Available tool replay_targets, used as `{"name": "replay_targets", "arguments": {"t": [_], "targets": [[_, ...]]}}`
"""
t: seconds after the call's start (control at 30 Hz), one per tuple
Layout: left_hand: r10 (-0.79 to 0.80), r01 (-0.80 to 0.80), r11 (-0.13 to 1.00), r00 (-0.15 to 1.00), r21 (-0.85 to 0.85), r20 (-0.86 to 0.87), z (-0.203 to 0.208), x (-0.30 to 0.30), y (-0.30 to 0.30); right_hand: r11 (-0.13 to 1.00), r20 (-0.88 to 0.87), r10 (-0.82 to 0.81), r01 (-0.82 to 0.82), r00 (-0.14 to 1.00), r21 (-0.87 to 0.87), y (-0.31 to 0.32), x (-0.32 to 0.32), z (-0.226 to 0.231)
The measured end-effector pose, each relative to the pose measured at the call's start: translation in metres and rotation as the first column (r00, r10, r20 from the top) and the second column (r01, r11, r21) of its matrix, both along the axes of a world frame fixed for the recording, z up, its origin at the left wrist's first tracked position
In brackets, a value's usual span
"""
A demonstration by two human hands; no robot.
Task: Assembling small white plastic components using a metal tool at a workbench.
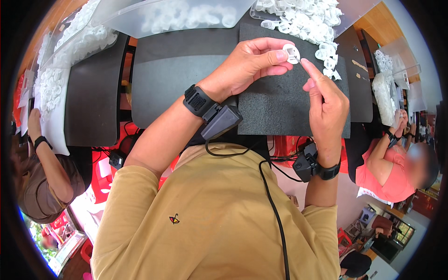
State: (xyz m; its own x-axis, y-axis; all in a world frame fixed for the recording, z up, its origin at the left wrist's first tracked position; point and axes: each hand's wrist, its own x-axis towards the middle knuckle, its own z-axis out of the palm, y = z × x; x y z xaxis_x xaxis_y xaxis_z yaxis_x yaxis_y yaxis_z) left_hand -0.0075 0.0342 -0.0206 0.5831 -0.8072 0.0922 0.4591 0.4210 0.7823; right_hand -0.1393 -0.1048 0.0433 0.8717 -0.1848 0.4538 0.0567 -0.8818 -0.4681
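Note:
My left hand (pixel 254 63) pinches a small round white plastic part (pixel 291 53) between thumb and fingers, above a dark textured mat (pixel 275 109). My right hand (pixel 327 98) is beside it, with the index finger stretched out so that its tip is at the part's right edge. Its thumb stands apart from that finger, and the other fingers are curled. A thin dark line shows on the part near the fingertip, too small to make out. Several loose white parts (pixel 326 56) lie on the mat just beyond my right hand.
A heap of white parts (pixel 303 18) spills from a clear bin at the back. Another clear bin (pixel 172 21) stands left of it on the dark table (pixel 182 79). People work on both sides, one in a coral shirt (pixel 387 163). Cables (pixel 273 205) hang from my wrist devices.

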Motion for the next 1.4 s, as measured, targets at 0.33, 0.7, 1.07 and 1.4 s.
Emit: {"name": "replay_targets", "arguments": {"t": [0.33,0.7,1.07,1.4], "targets": [[-0.057,0.057,0.998,0.998,0.000,0.036,0.001,0.000,0.001,1.000,-0.065,0.028,-0.029,0.997,-0.004,-0.005,0.003,0.008],[-0.089,0.089,0.996,0.996,0.025,0.018,0.001,0.000,0.002,0.999,-0.053,0.037,-0.038,0.998,-0.029,-0.006,0.003,0.008],[-0.132,0.132,0.991,0.991,0.024,-0.029,0.001,-0.001,0.001,0.977,-0.031,0.122,-0.126,0.992,-0.173,-0.016,0.002,0.009],[-0.183,0.184,0.983,0.977,0.002,-0.106,-0.002,-0.002,0.001,0.842,-0.023,0.181,-0.167,0.983,-0.513,-0.025,0.002,0.025]]}}
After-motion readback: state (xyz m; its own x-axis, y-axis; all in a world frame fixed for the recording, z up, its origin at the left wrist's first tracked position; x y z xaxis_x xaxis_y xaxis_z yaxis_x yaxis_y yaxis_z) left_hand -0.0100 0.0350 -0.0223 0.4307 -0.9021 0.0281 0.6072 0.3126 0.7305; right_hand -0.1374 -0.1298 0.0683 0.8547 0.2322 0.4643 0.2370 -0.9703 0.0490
